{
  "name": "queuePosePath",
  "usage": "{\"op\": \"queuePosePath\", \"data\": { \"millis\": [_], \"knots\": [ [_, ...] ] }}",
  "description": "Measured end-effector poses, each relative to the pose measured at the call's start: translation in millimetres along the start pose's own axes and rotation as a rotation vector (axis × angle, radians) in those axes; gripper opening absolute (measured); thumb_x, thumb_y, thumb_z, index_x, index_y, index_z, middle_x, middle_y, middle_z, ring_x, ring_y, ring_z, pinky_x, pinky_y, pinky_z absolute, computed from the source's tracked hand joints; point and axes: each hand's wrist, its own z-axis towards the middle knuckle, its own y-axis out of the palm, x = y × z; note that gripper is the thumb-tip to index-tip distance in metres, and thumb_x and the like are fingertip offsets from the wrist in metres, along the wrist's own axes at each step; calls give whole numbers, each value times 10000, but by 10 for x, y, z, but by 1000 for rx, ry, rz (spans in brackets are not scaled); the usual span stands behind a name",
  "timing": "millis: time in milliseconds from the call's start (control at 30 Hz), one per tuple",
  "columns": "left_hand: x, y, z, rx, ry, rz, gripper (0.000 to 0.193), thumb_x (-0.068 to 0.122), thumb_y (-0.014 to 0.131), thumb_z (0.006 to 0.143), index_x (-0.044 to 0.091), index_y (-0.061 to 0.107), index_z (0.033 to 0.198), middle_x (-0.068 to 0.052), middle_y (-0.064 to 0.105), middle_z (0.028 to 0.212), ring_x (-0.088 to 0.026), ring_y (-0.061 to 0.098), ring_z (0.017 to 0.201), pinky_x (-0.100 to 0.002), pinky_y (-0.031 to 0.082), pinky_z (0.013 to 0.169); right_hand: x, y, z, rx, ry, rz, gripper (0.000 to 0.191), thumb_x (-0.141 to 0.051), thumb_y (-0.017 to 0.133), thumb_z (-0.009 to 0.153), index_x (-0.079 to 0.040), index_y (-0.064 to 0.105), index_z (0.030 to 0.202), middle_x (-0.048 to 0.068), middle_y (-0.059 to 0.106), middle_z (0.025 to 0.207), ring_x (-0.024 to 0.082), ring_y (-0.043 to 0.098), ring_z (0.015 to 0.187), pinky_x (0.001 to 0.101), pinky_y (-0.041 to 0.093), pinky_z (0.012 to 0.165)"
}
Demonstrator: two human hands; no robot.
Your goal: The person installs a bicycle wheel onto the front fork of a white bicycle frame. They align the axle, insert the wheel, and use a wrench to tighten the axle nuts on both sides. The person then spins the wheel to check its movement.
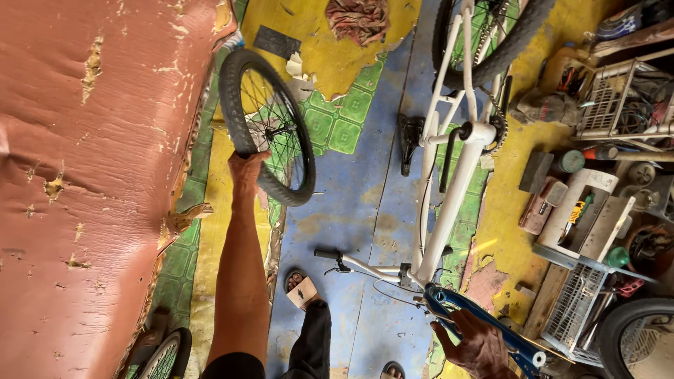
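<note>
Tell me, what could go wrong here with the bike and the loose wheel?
1. The left hand grips the loose wheel only at its tyre, arm stretched out; it could slip and roll away or fall against the wall.
2. The white bike frame lies upside down, steadied only by the right hand on the blue fork; it might tip sideways.
3. Toes in a sandal sit close to the handlebar; a shifting frame could hit them.

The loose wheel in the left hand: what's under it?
Under the loose wheel, gripped by the left hand, lies worn flooring: green patterned tiles and yellow patches show through the spokes. What the tyre and hub cover cannot be seen.
</note>
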Motion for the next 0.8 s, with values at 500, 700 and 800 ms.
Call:
{"op": "queuePosePath", "data": {
  "millis": [500, 700, 800],
  "knots": [
    [-124, -475, -1858, 9, 6, -78, 414, 20, 839, 665, 8, 652, 1034, -71, 681, 853, -198, 619, 691, -353, 504, 618, 175, 33, -91, 108, -188, 109, 208, -239, 717, 832, -49, 726, 919, 132, 735, 733, 248, 665, 475, 389, 547, 427],
    [94, -1120, -3139, -152, -85, -244, 337, 216, 875, 788, 90, 663, 1018, -11, 638, 801, -155, 591, 641, -331, 469, 559, 231, 110, -175, 47, -135, 99, 209, -242, 636, 951, -50, 720, 950, 133, 754, 860, 281, 725, 615, 415, 593, 551],
    [419, -1315, -3869, -227, -165, -250, 283, 345, 782, 871, 129, 625, 965, -17, 635, 759, -162, 627, 621, -347, 527, 546, 256, 100, -248, 188, -268, 135, 228, -271, 653, 934, -58, 726, 969, 148, 751, 960, 343, 726, 705, 465, 601, 663]
  ]
}}
